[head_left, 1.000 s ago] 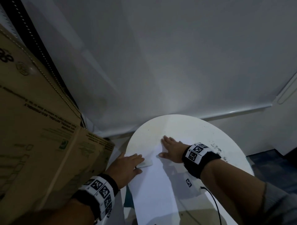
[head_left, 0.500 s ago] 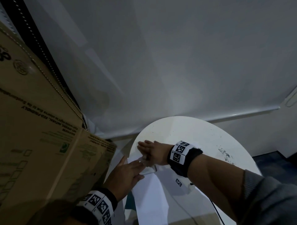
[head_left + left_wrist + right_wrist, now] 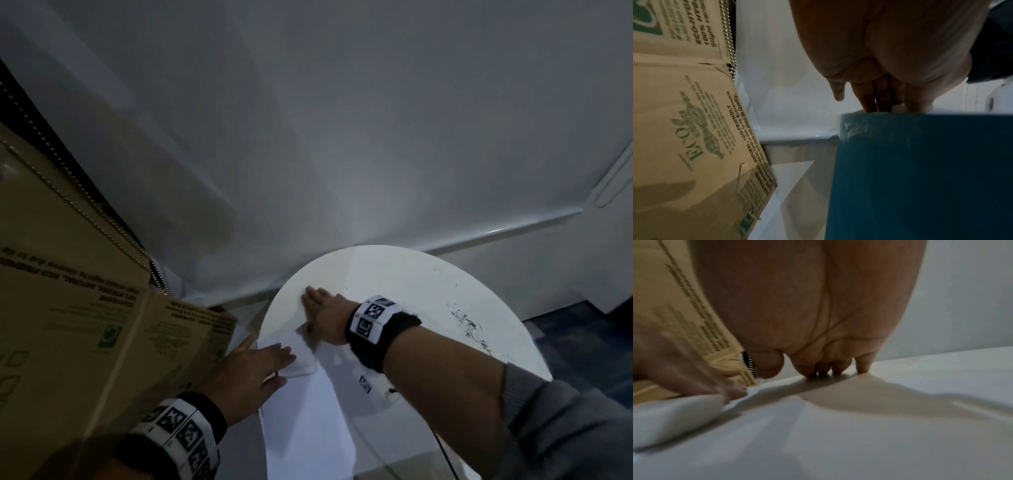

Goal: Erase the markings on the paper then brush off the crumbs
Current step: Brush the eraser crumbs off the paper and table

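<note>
A round white tabletop (image 3: 428,274) stands against a pale wall, with the paper (image 3: 301,421) lying across its near-left part. Nearest, the left hand (image 3: 253,370) presses flat and straight-fingered on the paper's edge, its fingertips at a white eraser (image 3: 301,363). Beyond, the right hand (image 3: 325,315) lies flat with fingers extended, sweeping the sheet's far end. A hard sweep could buckle or slide the paper.

Smooth matt white paper (image 3: 301,418) on a smooth, faintly glossy white counter (image 3: 404,274); printed matt brown cardboard box (image 3: 68,325); beaded metal chain (image 3: 729,35); glossy white wall (image 3: 342,137).
</note>
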`<act>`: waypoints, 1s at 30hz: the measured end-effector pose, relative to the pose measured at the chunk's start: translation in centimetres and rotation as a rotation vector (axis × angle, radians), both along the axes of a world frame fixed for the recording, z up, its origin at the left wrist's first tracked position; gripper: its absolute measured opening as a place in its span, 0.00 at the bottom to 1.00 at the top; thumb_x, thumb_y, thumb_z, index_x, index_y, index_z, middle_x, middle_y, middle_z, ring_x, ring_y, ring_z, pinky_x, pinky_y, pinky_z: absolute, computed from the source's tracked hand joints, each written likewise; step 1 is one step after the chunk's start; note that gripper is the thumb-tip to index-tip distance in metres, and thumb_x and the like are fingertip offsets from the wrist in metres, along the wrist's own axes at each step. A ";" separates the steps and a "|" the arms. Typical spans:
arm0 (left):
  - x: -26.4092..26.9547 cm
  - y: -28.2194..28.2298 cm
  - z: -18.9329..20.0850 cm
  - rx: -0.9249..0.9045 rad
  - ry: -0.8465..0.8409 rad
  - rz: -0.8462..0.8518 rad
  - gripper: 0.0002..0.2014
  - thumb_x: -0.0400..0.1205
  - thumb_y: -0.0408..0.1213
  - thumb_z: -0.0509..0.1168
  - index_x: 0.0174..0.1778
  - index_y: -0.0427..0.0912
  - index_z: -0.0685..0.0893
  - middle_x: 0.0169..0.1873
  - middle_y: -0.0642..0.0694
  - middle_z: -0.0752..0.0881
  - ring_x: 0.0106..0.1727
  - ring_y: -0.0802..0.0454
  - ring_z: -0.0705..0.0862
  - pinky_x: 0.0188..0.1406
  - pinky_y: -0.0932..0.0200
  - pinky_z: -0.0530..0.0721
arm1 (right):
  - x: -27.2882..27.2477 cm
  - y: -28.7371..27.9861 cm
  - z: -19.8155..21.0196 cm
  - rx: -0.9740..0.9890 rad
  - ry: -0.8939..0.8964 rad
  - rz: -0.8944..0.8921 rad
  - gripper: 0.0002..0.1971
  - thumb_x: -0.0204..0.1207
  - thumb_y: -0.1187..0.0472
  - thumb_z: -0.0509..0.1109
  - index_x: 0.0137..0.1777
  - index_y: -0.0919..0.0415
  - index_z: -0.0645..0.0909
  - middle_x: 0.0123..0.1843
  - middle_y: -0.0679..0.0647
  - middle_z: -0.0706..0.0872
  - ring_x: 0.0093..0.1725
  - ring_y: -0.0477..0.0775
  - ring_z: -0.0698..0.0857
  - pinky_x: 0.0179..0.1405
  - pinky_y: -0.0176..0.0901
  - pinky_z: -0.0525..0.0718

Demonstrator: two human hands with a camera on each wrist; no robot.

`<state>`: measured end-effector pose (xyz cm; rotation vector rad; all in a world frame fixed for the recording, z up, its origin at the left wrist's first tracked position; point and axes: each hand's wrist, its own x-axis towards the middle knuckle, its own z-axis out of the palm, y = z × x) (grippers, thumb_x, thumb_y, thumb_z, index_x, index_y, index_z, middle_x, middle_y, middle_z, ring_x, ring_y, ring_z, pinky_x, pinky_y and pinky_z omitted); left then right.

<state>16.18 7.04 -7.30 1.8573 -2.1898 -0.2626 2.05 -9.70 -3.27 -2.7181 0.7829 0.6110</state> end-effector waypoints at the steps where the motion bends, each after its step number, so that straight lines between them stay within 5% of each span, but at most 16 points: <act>1: 0.1 -0.2 0.0 0.000 -0.036 0.011 0.26 0.86 0.58 0.47 0.57 0.54 0.90 0.55 0.60 0.89 0.58 0.66 0.85 0.68 0.59 0.74 | -1.1 -1.0 0.0 0.013 -0.004 -0.092 0.39 0.84 0.41 0.53 0.84 0.62 0.43 0.86 0.58 0.40 0.84 0.58 0.45 0.81 0.59 0.53; 3: 0.0 -0.6 0.7 0.077 -0.039 0.018 0.28 0.80 0.64 0.50 0.61 0.55 0.88 0.60 0.59 0.87 0.62 0.64 0.84 0.66 0.56 0.82 | -3.4 -3.1 0.2 0.028 0.034 -0.261 0.41 0.83 0.38 0.52 0.84 0.62 0.40 0.85 0.57 0.37 0.85 0.57 0.43 0.82 0.58 0.50; 4: 0.1 -0.9 0.8 0.117 0.001 0.030 0.35 0.76 0.71 0.47 0.67 0.55 0.84 0.66 0.59 0.84 0.68 0.63 0.80 0.75 0.59 0.72 | -4.3 -3.7 0.4 0.022 0.051 -0.328 0.41 0.82 0.37 0.52 0.84 0.61 0.39 0.85 0.56 0.37 0.85 0.56 0.42 0.82 0.58 0.50; 6: 0.0 -1.3 1.6 0.261 0.020 0.079 0.45 0.70 0.80 0.44 0.74 0.57 0.78 0.72 0.60 0.78 0.75 0.62 0.73 0.78 0.68 0.57 | -5.1 -3.8 0.7 -0.032 0.059 -0.379 0.42 0.82 0.36 0.52 0.84 0.62 0.40 0.85 0.57 0.37 0.85 0.57 0.42 0.82 0.57 0.48; 9: -0.4 -2.5 3.7 0.239 0.111 0.162 0.23 0.83 0.56 0.63 0.73 0.53 0.79 0.70 0.56 0.81 0.70 0.59 0.78 0.72 0.68 0.68 | -3.7 -1.4 1.8 0.015 -0.047 -0.171 0.41 0.82 0.38 0.53 0.84 0.64 0.43 0.86 0.58 0.42 0.84 0.59 0.46 0.82 0.58 0.51; 12: -1.1 -4.4 6.3 0.152 0.118 0.215 0.18 0.86 0.43 0.64 0.72 0.47 0.80 0.69 0.52 0.81 0.69 0.57 0.78 0.63 0.75 0.66 | -2.4 0.5 1.3 0.051 -0.052 0.011 0.40 0.82 0.38 0.54 0.83 0.65 0.47 0.85 0.58 0.46 0.83 0.59 0.51 0.78 0.60 0.57; 17: -3.6 -6.0 7.8 0.482 -0.101 0.258 0.32 0.89 0.51 0.55 0.86 0.43 0.52 0.85 0.48 0.55 0.84 0.53 0.57 0.79 0.63 0.54 | -5.3 -2.7 0.6 0.037 0.065 -0.233 0.44 0.81 0.35 0.52 0.84 0.61 0.38 0.85 0.56 0.36 0.84 0.57 0.41 0.82 0.58 0.46; 20: -6.2 -5.3 7.2 0.665 -0.154 0.236 0.34 0.91 0.51 0.48 0.86 0.41 0.38 0.86 0.47 0.40 0.86 0.50 0.44 0.82 0.58 0.45 | -6.5 -2.5 1.3 -0.029 0.055 -0.189 0.43 0.82 0.35 0.50 0.84 0.62 0.38 0.85 0.56 0.35 0.84 0.57 0.40 0.83 0.57 0.44; 24: -6.8 -4.8 5.9 0.724 -0.236 0.218 0.35 0.91 0.53 0.44 0.85 0.39 0.35 0.85 0.44 0.33 0.86 0.50 0.38 0.83 0.54 0.40 | -6.4 0.6 1.6 0.085 0.078 0.048 0.39 0.83 0.37 0.47 0.84 0.61 0.39 0.85 0.56 0.37 0.84 0.55 0.41 0.82 0.56 0.46; 30: -6.8 -4.5 5.4 0.736 -0.221 0.215 0.34 0.91 0.52 0.42 0.85 0.38 0.34 0.84 0.45 0.32 0.85 0.51 0.36 0.84 0.53 0.39 | -9.4 -3.6 0.9 0.056 0.104 -0.286 0.44 0.81 0.34 0.51 0.84 0.61 0.37 0.85 0.56 0.35 0.85 0.56 0.41 0.82 0.57 0.47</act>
